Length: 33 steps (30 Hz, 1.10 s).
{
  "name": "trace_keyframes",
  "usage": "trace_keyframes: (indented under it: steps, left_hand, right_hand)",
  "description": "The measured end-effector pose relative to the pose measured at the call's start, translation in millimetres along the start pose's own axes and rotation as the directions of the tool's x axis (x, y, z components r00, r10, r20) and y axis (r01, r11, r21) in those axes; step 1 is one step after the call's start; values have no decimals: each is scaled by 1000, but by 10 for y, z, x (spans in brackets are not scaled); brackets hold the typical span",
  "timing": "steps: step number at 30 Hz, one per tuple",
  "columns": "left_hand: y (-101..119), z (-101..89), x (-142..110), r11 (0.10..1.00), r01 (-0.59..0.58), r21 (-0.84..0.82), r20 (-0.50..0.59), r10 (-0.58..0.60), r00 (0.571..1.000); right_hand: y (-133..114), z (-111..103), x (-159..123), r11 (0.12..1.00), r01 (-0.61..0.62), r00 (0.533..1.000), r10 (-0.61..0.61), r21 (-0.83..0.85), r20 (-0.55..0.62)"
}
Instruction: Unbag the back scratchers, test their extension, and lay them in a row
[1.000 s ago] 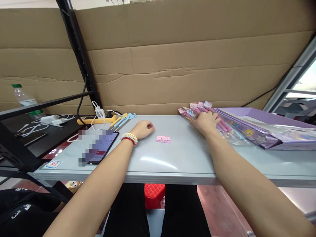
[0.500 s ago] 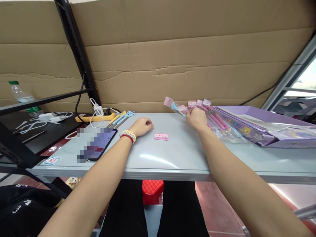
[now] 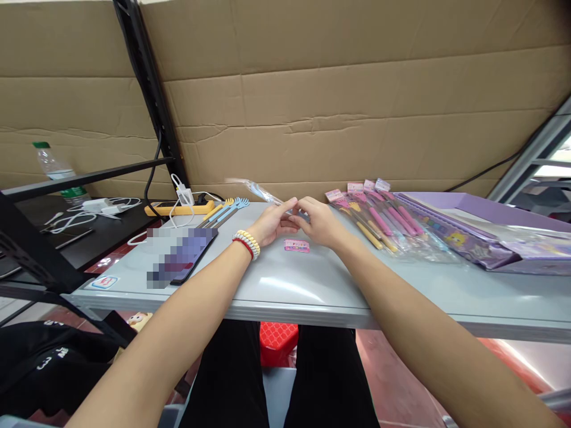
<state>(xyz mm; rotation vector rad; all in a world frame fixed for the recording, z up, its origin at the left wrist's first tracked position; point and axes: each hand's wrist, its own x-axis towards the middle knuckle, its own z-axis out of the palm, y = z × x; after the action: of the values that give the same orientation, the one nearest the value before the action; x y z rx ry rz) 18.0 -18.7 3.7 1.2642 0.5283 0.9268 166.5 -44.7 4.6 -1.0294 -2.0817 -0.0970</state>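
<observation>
Fingertips meet above a gray table (image 3: 339, 288) as the left hand (image 3: 270, 226) and right hand (image 3: 323, 223) come together on the near end of a clear packet (image 3: 260, 192). The left fingers lie close together, the index reaching toward the right hand; the right thumb and fingers bend inward in what looks like a pinch, though the exact points of contact are hidden. The packet, pale blue inside, slants up and away to the left, its far end blurred against the cardboard (image 3: 312, 139).

The step in hand appears to be handling the packet's near end with both hands; the move calls for a steady hold on the left and a fine pinch on the right, the thin film likely to slip or crumple.

Just below the hands, a pink card (image 3: 297, 246) lies flat on the table. To the right, bagged sticks (image 3: 392, 220) with pink and yellow handles fan out beside a purple box (image 3: 517, 263). To the left, claw-ended sticks (image 3: 229, 209) in blue and yellow, seemingly unwrapped, rest between a yellow power strip (image 3: 198, 209) and a phone (image 3: 198, 252), beyond the braided bracelet (image 3: 248, 244) on the left wrist.
</observation>
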Motion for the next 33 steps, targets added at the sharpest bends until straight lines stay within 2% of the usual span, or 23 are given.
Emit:
trace_keyframes:
  steps: [2,4,7,9,11,14,19,22,24,26,28,33]
  left_hand:
    - [2,-14,9,998,-59,-28,-85,57,995]
    - [17,-53,27,994,-99,-51,-202,86,976]
    - [73,-149,44,986,-143,-84,-334,107,936]
    - [118,-215,43,978,-174,-115,-387,117,914]
    - [153,-261,34,968,-202,-151,-396,128,909]
    - [170,-288,21,962,-210,-175,-351,139,926]
    - [150,-300,26,959,-227,-168,-323,164,932]
    - [149,-308,27,962,-228,-151,-317,172,933]
    - [155,-308,21,963,-229,-143,-294,179,939]
    - [160,-306,15,965,-222,-139,-275,178,945]
    - [161,-309,15,965,-223,-140,-281,177,943]
    - [153,-347,26,946,-295,-132,-356,232,905]
  right_hand:
    - [6,-1,1,996,49,999,-50,71,11]
    - [23,-17,6,994,10,1000,-8,107,-24]
    - [94,-69,4,976,-181,969,198,125,-144]
    - [163,-102,-8,930,-311,932,339,196,-129]
    - [227,-110,-25,875,-393,911,411,284,-6]
    - [283,-69,-42,816,-427,903,404,390,143]
    - [276,-46,-34,690,-465,869,475,555,138]
    - [235,-116,-26,495,-515,816,533,700,223]
    - [203,-173,-21,336,-557,785,510,760,351]
    - [186,-222,-15,250,-576,774,474,778,420]
    - [196,-254,-9,256,-564,775,492,785,397]
    - [278,-259,-7,298,-550,748,591,780,302]
